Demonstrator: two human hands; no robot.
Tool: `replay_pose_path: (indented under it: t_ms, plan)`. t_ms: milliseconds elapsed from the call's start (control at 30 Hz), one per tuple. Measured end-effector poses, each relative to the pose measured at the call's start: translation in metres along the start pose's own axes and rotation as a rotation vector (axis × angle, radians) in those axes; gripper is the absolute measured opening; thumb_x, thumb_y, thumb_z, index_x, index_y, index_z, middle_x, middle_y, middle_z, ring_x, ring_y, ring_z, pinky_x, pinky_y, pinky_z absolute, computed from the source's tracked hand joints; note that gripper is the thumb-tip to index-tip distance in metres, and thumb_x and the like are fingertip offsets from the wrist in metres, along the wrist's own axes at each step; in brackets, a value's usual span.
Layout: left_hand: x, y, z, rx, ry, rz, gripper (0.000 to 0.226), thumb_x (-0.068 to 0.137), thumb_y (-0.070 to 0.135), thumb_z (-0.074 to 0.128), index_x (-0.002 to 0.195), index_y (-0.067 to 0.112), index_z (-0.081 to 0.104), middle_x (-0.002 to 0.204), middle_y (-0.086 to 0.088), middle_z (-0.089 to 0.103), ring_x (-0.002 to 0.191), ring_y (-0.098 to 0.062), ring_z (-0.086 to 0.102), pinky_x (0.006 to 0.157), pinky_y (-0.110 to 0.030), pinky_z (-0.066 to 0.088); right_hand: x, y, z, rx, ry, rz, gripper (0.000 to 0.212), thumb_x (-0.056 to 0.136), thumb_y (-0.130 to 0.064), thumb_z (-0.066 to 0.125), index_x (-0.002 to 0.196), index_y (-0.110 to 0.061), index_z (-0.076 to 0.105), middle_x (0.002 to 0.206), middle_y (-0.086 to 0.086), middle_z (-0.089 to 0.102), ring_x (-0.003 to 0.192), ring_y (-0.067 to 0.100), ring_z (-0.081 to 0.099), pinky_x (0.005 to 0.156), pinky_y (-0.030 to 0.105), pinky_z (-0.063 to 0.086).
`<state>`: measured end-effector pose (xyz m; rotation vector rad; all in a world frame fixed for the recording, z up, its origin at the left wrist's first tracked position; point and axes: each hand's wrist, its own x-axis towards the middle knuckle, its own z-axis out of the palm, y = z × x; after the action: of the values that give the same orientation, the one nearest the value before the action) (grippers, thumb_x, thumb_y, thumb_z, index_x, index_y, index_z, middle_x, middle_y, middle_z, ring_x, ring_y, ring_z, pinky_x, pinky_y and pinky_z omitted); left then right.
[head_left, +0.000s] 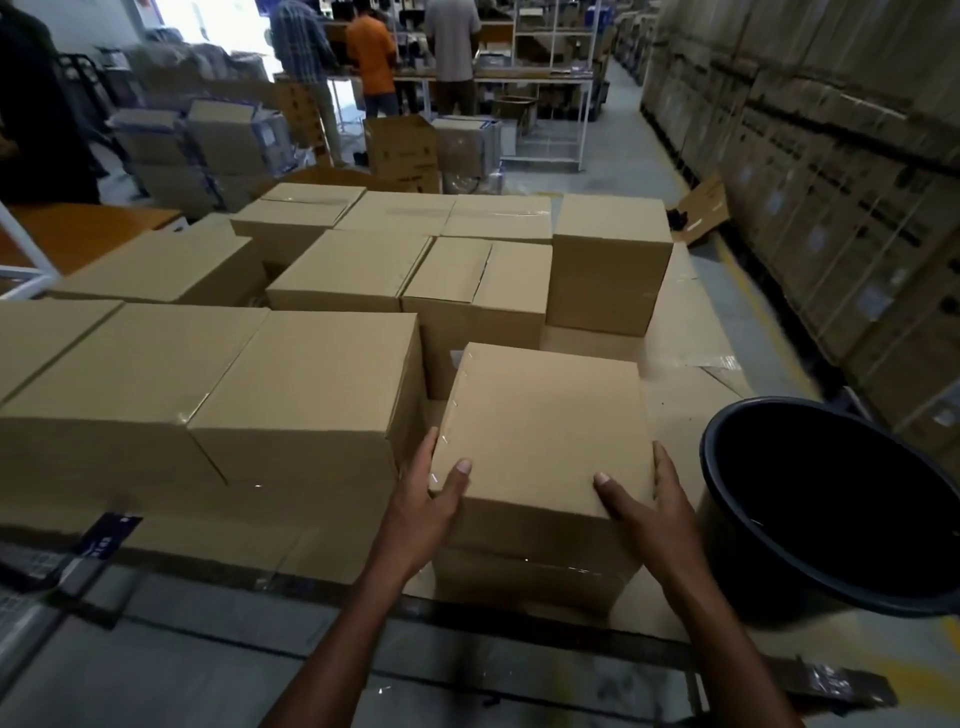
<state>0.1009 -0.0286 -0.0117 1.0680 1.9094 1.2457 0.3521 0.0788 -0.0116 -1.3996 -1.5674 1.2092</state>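
Note:
A small brown cardboard box (540, 426) stands on flattened cardboard near the front, with a stapled seam on its left edge. My left hand (426, 506) grips its left side, thumb on the top face and fingers down the side. My right hand (652, 512) grips the right side the same way. The box rests next to a larger sealed carton (306, 384) on its left.
Several sealed cartons (415, 260) fill the pallet area ahead. A black plastic tub (831, 499) stands at the right. Stacked cartons (831, 156) line the right wall along an aisle. Three people (371, 57) work at a bench far back. A person (36, 104) stands at the far left.

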Motion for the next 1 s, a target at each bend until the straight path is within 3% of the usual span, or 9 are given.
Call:
replay_pose_path:
  t_ms: [133,233,333,500,733,833,1000]
  plan:
    - [0.012,-0.005,-0.004,0.062,-0.003,0.017,0.075,0.096,0.067,0.049,0.161,0.041,0.021,0.161,0.006,0.041,0.143,-0.012,0.041,0.112,-0.032,0.038,0.006,-0.004,0.007,0.015,0.017,0.013,0.09,0.09,-0.044,0.076,0.163,-0.034,0.024,0.159,-0.003,0.043,0.139,0.02,0.047,0.114,0.051,0.044]
    - [0.018,-0.003,-0.002,0.349,0.081,0.247,0.073,0.101,0.067,0.034,0.163,0.034,0.016,0.17,0.008,0.018,0.155,-0.009,0.016,0.118,-0.034,0.026,0.015,-0.011,0.01,0.071,0.016,0.026,0.077,0.095,-0.036,0.072,0.16,-0.036,0.03,0.148,-0.007,0.05,0.124,0.013,0.052,0.1,0.039,0.051]
    - [0.034,-0.003,0.0,0.528,0.053,0.387,0.067,0.1,0.06,0.023,0.161,0.032,0.028,0.169,0.009,0.021,0.157,-0.01,0.01,0.125,-0.042,0.022,0.03,-0.015,0.016,0.101,-0.028,0.054,0.074,0.096,-0.035,0.07,0.159,-0.038,0.031,0.148,-0.006,0.052,0.125,0.014,0.054,0.095,0.035,0.049]
    - [0.057,-0.005,-0.014,0.685,0.02,0.364,0.072,0.098,0.062,0.012,0.159,0.03,0.034,0.168,0.008,0.025,0.157,-0.01,0.011,0.128,-0.041,0.006,0.04,-0.024,0.031,0.098,-0.086,0.061,0.081,0.094,-0.044,0.071,0.161,-0.041,0.026,0.156,-0.008,0.046,0.136,0.018,0.05,0.111,0.046,0.047]
    - [0.057,0.004,-0.024,0.776,0.052,0.308,0.064,0.103,0.052,0.015,0.16,0.027,0.03,0.168,0.008,0.023,0.157,-0.008,0.009,0.128,-0.041,-0.004,0.057,-0.025,0.049,0.06,-0.1,0.034,0.079,0.095,-0.042,0.07,0.16,-0.038,0.026,0.148,-0.007,0.048,0.128,0.02,0.052,0.1,0.043,0.051]
    - [0.059,0.009,-0.033,0.814,0.052,0.275,0.066,0.102,0.052,0.012,0.161,0.027,0.027,0.169,0.007,0.021,0.157,-0.01,0.01,0.128,-0.044,-0.004,0.065,-0.024,0.056,0.061,-0.119,0.03,0.084,0.094,-0.043,0.07,0.163,-0.036,0.023,0.16,0.0,0.041,0.138,0.026,0.046,0.111,0.051,0.045]
    - [0.062,-0.001,-0.046,0.802,0.07,0.264,0.058,0.107,0.05,0.018,0.162,0.03,0.023,0.169,0.01,0.019,0.157,-0.007,0.009,0.128,-0.041,-0.005,0.079,-0.033,0.069,0.056,-0.173,0.044,0.083,0.095,-0.04,0.07,0.163,-0.034,0.022,0.163,0.003,0.038,0.142,0.03,0.044,0.113,0.051,0.042]
